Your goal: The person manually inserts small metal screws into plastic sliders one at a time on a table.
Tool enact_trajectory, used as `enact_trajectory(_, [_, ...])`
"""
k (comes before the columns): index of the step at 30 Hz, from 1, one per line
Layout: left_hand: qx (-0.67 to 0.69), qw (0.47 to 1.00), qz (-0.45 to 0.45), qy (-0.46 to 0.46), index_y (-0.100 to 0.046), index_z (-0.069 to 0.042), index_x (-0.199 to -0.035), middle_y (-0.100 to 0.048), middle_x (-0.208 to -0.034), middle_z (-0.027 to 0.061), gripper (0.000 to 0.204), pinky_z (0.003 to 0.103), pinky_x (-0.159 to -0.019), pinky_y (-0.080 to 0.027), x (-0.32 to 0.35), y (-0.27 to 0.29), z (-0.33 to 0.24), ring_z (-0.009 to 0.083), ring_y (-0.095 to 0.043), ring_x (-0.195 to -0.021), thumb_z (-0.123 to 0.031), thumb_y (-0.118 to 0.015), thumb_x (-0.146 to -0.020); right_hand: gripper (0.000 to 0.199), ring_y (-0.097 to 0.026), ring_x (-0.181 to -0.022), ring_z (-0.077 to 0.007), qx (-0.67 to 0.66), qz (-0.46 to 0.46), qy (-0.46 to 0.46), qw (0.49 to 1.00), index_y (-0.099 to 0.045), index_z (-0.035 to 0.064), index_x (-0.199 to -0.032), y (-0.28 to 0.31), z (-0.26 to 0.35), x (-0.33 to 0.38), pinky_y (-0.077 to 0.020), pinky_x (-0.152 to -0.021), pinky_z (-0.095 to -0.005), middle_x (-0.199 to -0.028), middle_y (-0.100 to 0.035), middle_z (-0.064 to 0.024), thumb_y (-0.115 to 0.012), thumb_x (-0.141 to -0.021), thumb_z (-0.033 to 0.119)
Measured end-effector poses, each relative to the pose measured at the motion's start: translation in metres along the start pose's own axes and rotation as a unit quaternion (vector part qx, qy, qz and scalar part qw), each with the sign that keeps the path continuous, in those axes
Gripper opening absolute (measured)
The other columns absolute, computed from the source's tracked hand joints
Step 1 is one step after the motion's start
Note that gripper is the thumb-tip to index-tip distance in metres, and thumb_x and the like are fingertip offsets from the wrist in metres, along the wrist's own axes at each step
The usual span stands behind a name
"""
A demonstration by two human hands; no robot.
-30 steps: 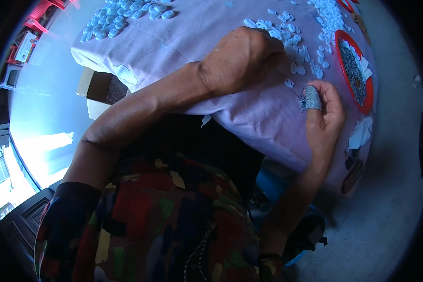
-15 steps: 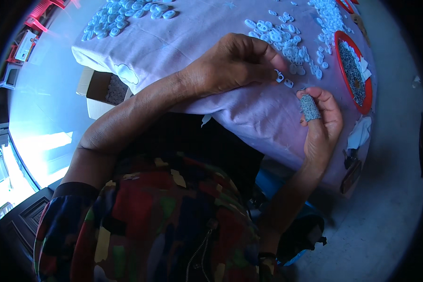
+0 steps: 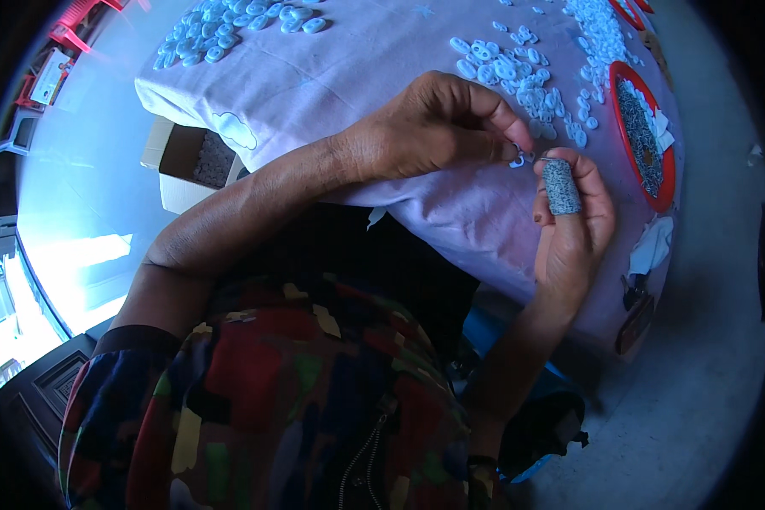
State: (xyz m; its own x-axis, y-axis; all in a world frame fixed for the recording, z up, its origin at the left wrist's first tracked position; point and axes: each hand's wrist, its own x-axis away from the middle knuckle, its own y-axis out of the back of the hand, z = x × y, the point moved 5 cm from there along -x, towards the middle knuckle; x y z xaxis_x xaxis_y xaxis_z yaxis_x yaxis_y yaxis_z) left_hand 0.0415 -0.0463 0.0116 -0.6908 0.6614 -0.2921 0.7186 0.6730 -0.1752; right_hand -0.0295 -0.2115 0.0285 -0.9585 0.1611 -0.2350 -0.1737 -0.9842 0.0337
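Observation:
Between the thumb and fingers of my left hand (image 3: 438, 127) is a small white plastic piece (image 3: 518, 160) with holes in it. Close by on its right, my right hand (image 3: 580, 225) is pinched shut. A grey speckled finger cover (image 3: 559, 187) wraps its thumb. Something tiny and dark shows at those fingertips, too small to name. Both hands are over the near edge of the pink tablecloth (image 3: 374, 76). Just beyond them lies a loose pile of small white plastic pieces (image 3: 518, 72).
Larger pale oval pieces (image 3: 204, 34) are heaped at the far left. On the right, a red tray (image 3: 665, 191) holds many small metal parts (image 3: 637, 127). A white crumpled cloth (image 3: 650, 246) lies nearer me. Below the table's left edge stands an open cardboard box (image 3: 177, 187).
My hands have come closer together, and the white piece has turned in my left fingers. The right hand has risen slightly. The whole view has shifted a little.

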Motion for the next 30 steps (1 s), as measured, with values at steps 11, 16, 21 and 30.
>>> enact_trajectory(11, [-0.005, 1.000, 0.027, -0.014, -0.065, 0.002, -0.112, -0.068, -0.107, 0.0092, 0.019, 0.028, -0.096, -0.051, 0.003, 0.001, -0.001, 0.0145, -0.065, -0.104, -0.001, -0.060, -0.094, 0.016, -0.057, -0.087, -0.0093, 0.005, 0.018, -0.010, 1.000, -0.063, -0.0036, -0.105, -0.012, -0.009, 0.006, -0.0458, -0.078, -0.0220, -0.093, -0.064, -0.0058, -0.060, -0.093, 0.006])
enact_trajectory(16, [0.009, 0.999, 0.002, -0.035, -0.070, -0.001, -0.105, -0.071, -0.097, 0.0069, 0.015, 0.029, -0.093, -0.052, 0.001, 0.002, 0.000, 0.0131, -0.067, -0.095, -0.004, -0.064, -0.092, 0.017, -0.058, -0.087, -0.0097, 0.031, 0.016, 0.001, 0.999, -0.061, -0.0037, -0.105, -0.014, -0.010, 0.007, -0.0467, -0.078, -0.0227, -0.092, -0.064, -0.0074, -0.059, -0.094, 0.009])
enact_trajectory(21, [-0.008, 0.999, -0.002, -0.040, -0.070, -0.001, -0.105, -0.071, -0.098, 0.0072, 0.015, 0.029, -0.093, -0.052, 0.003, 0.003, -0.001, 0.0134, -0.067, -0.095, -0.005, -0.064, -0.092, 0.016, -0.058, -0.088, -0.0102, 0.039, 0.017, 0.021, 0.999, -0.061, -0.0039, -0.105, -0.018, -0.006, 0.008, -0.0472, -0.079, -0.0231, -0.093, -0.064, -0.0086, -0.059, -0.094, 0.007])
enact_trajectory(30, [-0.043, 0.999, 0.015, -0.010, -0.066, 0.001, -0.109, -0.068, -0.102, 0.0070, 0.017, 0.027, -0.092, -0.052, 0.002, 0.004, 0.002, 0.0130, -0.064, -0.099, -0.006, -0.062, -0.094, 0.018, -0.058, -0.083, -0.0083, 0.064, 0.041, 0.037, 0.996, -0.059, -0.0032, -0.108, -0.020, -0.006, 0.011, -0.0470, -0.070, -0.0209, -0.095, -0.065, -0.0087, -0.058, -0.094, 0.008])
